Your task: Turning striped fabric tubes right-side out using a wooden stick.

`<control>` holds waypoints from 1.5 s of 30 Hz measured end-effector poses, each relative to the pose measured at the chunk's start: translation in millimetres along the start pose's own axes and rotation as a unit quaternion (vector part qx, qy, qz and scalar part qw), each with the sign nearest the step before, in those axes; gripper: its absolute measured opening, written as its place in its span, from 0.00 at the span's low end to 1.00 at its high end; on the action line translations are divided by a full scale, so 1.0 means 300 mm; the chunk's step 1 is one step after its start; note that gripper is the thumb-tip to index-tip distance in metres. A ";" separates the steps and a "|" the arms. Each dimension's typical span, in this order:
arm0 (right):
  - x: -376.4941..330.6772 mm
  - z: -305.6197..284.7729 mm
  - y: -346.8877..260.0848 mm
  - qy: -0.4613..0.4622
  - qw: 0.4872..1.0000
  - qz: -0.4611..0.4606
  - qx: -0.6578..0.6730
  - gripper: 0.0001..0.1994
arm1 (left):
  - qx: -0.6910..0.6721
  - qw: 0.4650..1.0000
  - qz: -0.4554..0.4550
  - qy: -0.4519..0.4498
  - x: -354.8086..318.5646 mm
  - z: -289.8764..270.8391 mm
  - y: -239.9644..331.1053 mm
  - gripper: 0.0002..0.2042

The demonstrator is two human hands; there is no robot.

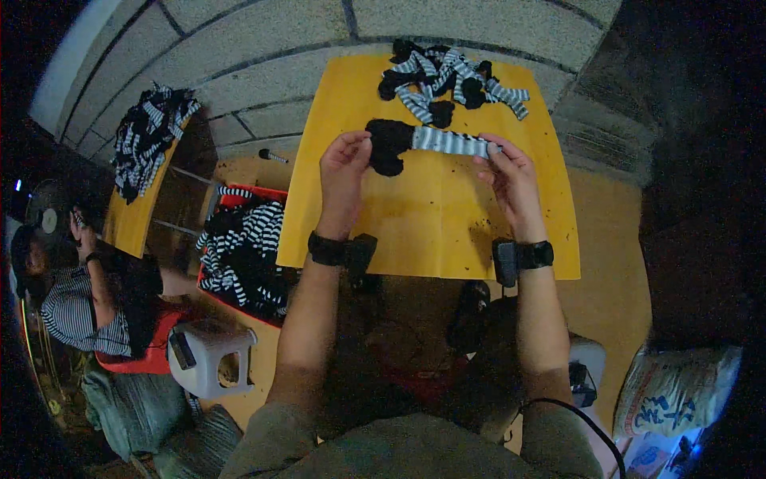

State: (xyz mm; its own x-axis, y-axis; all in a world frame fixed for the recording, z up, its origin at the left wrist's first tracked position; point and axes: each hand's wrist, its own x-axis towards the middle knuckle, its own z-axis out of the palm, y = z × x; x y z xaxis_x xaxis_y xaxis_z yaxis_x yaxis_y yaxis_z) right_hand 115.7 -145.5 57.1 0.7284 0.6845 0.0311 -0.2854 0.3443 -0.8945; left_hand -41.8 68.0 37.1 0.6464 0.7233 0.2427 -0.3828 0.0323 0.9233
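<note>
Above the yellow table, a knitted piece is stretched out sideways between my hands. It has a black, lobed end (388, 147) and a pale grey-and-black striped tube (447, 142); whether it is a sock or a glove I cannot tell. My left hand (345, 158) pinches the black end at its left edge. At the tube's open right end, my right hand (508, 172) grips the edge between thumb and fingers. A loose pile of similar striped pieces (451, 77) lies beyond it on the table's far part.
Dark specks dot the yellow table (399, 239). To its left stands a red crate (209, 275) full of striped pieces; one piece (274, 156) lies on the floor. Another person (88, 311) sits at a second, piled table (152, 211). A white sack (678, 391) is at right.
</note>
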 end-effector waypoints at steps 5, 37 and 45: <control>0.001 0.043 0.044 -0.069 0.997 0.036 0.028 0.17 | 0.297 0.943 0.141 0.047 -0.046 0.082 -0.007 0.07; -0.075 0.215 0.124 0.080 0.917 -0.164 -0.355 0.08 | 0.269 0.951 0.150 -0.034 -0.135 0.234 -0.019 0.10; -0.045 0.160 0.171 0.056 0.998 0.016 0.003 0.07 | -0.063 0.972 -0.216 -0.065 -0.116 0.205 -0.056 0.10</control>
State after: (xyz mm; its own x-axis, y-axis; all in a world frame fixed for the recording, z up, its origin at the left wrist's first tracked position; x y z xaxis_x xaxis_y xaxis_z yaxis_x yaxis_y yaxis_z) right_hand 61.4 -106.2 32.2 0.7836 0.6194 -0.0482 -0.3130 0.3266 -0.8918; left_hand -17.2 -0.4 31.4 0.8401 0.5300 -0.1152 -0.1305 0.4038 0.9055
